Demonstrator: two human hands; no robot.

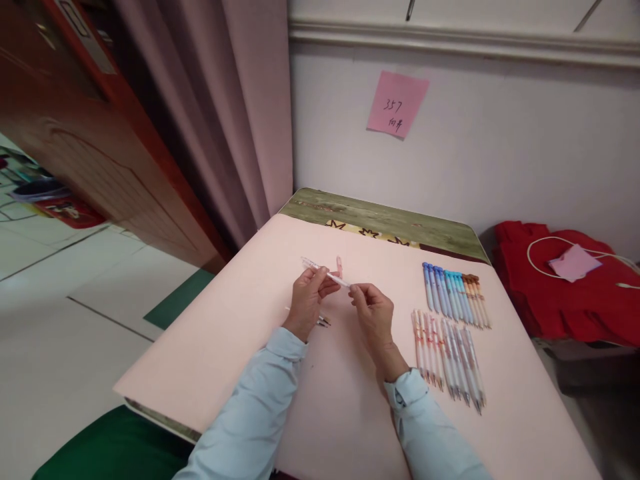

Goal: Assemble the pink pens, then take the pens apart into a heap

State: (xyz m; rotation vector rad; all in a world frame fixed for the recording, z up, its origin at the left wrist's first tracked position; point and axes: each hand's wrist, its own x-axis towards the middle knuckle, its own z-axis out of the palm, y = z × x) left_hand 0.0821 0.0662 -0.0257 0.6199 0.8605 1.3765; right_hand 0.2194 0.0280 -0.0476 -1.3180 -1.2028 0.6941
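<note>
A clear pen barrel [320, 269] is gripped in my left hand [307, 298], tilted up to the left above the pink table top [240, 320]. My right hand [373, 310] pinches the pen's right end. A small pink pen part [339, 266] lies on the table just beyond the hands. Thin refills [323, 321] lie under my left wrist. To the right lie two rows of pens: blue and brown ones [455, 293] farther back, white and pink ones [447, 353] nearer.
A pink note [397, 103] is stuck to the wall behind the table. Pink curtains [225, 107] and a brown door [75, 113] stand at the left. A red cloth [565, 293] with a white cable lies at the right. A green seat [115, 447] is at the bottom left.
</note>
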